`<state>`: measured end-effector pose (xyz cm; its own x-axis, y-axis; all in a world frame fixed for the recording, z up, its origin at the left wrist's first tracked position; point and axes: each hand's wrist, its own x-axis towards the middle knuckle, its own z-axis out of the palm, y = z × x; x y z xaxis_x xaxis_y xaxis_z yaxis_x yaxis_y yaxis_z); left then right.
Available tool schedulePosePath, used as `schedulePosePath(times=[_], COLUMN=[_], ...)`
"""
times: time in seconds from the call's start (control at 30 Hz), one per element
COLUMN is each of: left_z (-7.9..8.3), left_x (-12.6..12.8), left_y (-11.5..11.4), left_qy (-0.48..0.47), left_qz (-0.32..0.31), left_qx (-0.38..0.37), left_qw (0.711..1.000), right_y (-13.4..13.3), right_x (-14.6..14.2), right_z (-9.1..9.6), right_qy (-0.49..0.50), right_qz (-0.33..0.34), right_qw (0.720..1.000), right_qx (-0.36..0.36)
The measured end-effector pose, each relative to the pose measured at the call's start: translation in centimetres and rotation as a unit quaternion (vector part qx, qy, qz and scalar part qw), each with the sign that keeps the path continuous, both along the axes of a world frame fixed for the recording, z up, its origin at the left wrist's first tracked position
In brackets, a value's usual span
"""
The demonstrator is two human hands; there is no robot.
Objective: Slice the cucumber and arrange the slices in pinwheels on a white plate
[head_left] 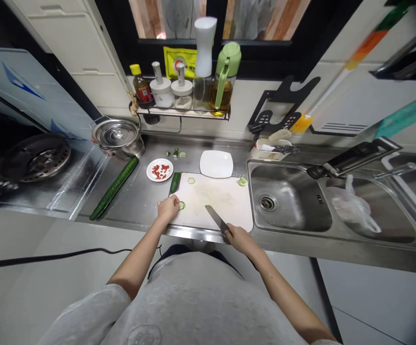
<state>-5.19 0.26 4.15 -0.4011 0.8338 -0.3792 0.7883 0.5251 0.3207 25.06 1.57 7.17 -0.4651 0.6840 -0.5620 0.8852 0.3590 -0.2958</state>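
My right hand (239, 238) is wrapped round the handle of a kitchen knife (215, 217), its blade slanting up and left over the white cutting board (234, 206). At the board's left edge, my left hand (168, 210) is closed, its fingertips on a cucumber slice (182, 205) that shows partly. Just above it, a cut piece of cucumber (175, 182) rests along the board's left side. One more round slice (191, 180) lies near the upper left, and a few pale green slices (242, 181) sit at the upper right corner.
A white rectangular plate (216, 164) stands behind the board, with a small plate (150, 170) of chopped red bits to its left. Further left are a whole cucumber (114, 188) and a lidded steel pot (118, 135). Cucumber scraps (175, 153) lie behind. A sink (294, 196) borders the right.
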Motion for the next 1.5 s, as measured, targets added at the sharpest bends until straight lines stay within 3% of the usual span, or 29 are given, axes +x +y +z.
schedulePosePath(times=[0.27,0.37,0.57,0.8,1.1,1.33,1.5], left_z=[0.0,-0.1,-0.6,-0.6,-1.0,0.0,0.2], left_x=[-0.3,-0.2,0.9,1.5,1.3,0.9,1.3], left_y=[0.2,2.3,8.5,12.4,13.6,13.3,11.3], left_qy=[0.038,0.01,0.002,0.056,0.069,0.06,-0.078], left_qz=[-0.005,0.001,-0.022,-0.087,-0.118,-0.122,-0.087], left_qx=[0.018,0.047,0.095,0.051,0.014,0.004,0.029], left_qw=[0.999,0.999,0.995,0.993,0.99,0.991,0.993], right_y=[0.1,0.2,0.3,0.0,-0.4,-0.3,-0.4], right_x=[-0.1,-0.1,0.7,2.2,3.0,2.1,1.7], right_z=[0.0,0.2,0.6,0.4,-0.2,0.0,0.5], right_qy=[-0.01,-0.013,-0.018,-0.015,0.023,0.017,-0.005], right_qz=[-0.005,-0.006,-0.032,-0.076,-0.096,-0.083,-0.072], right_qw=[1.0,1.0,0.999,0.997,0.995,0.996,0.997], right_qx=[-0.002,-0.002,0.006,-0.009,-0.005,0.0,0.01])
